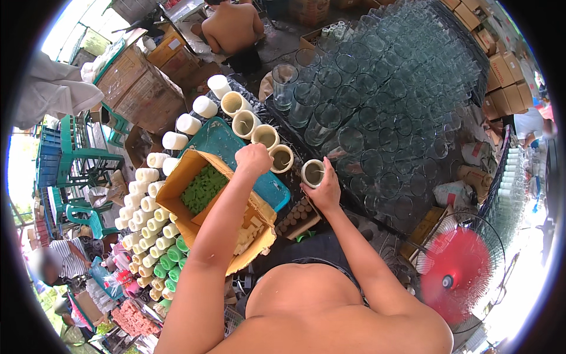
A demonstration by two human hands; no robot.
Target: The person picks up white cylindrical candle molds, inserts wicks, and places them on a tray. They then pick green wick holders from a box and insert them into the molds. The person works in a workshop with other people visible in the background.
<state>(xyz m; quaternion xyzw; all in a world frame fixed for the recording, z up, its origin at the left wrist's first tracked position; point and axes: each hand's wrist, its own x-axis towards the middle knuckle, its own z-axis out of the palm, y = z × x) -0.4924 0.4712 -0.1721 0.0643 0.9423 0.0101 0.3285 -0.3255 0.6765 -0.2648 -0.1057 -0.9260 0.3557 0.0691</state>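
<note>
My right hand is wrapped around a cream, round, open-topped wax cylinder, which has a thin strand like a wick inside. My left hand is closed above the teal tray, beside a row of similar hollow cylinders; whatever its fingers pinch is hidden. The nearest of that row, a cream cylinder, stands just right of the left fist. Under my left forearm sits an open cardboard box holding green pieces in one section and cream pieces in another.
Many clear glass cylinders cover the right side. Solid white cylinders line the tray's far left; stacked cream and green ones fill the left. A red fan stands at right. A seated person is at the back.
</note>
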